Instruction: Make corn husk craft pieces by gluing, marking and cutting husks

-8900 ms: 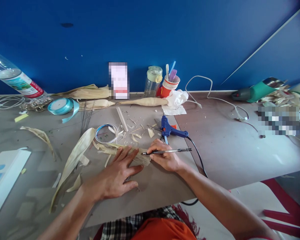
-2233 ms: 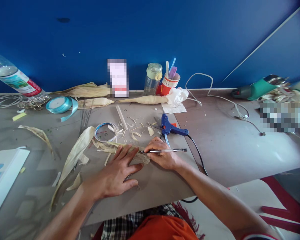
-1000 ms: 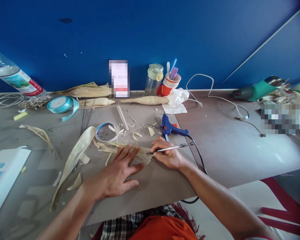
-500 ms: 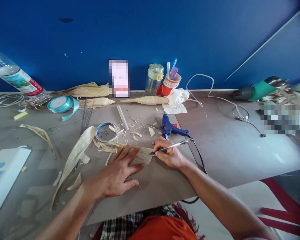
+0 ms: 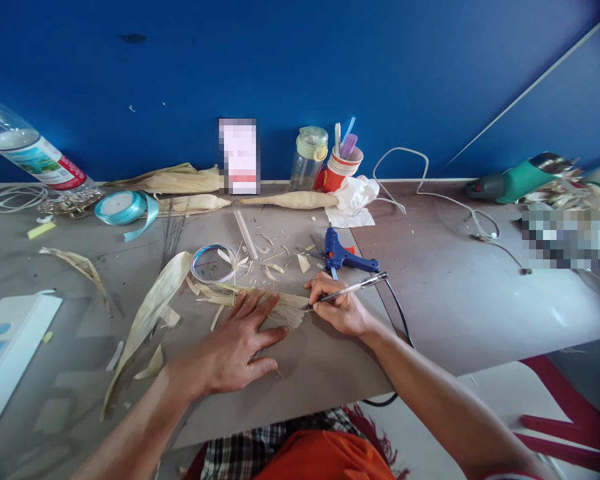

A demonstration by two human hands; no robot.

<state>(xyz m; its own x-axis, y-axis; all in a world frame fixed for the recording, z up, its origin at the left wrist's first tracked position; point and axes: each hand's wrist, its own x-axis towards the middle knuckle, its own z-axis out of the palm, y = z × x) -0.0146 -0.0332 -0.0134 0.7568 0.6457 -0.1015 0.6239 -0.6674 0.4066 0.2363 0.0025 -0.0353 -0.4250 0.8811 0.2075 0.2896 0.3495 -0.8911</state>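
Note:
Spread flat, my left hand [image 5: 243, 340] presses on a pale dried corn husk [image 5: 291, 312], covering part of it. The husk's right end looks split into fine strips. My right hand [image 5: 337, 305] pinches a clear-barrelled pen [image 5: 357, 286], whose dark tip meets the husk's right end. Just beyond the right hand lies a blue hot glue gun [image 5: 347, 253] with a black cord. A roll of tape [image 5: 194, 265] rests above the left hand, near husk scraps [image 5: 275, 268] and a white glue stick [image 5: 245, 235]. To the left lies a long curled husk [image 5: 153, 310].
Along the blue wall stand a phone [image 5: 239, 157], a lidded bottle [image 5: 309, 160] and red paper cups [image 5: 341, 170]. A teal ribbon roll [image 5: 117, 208] and a large upturned bottle [image 5: 40, 160] are at left. A white power strip [image 5: 17, 347] lies front left, a green tool [image 5: 525, 179] far right.
The pen tip has shifted very slightly to the right along the husk's end. My left hand stays in place.

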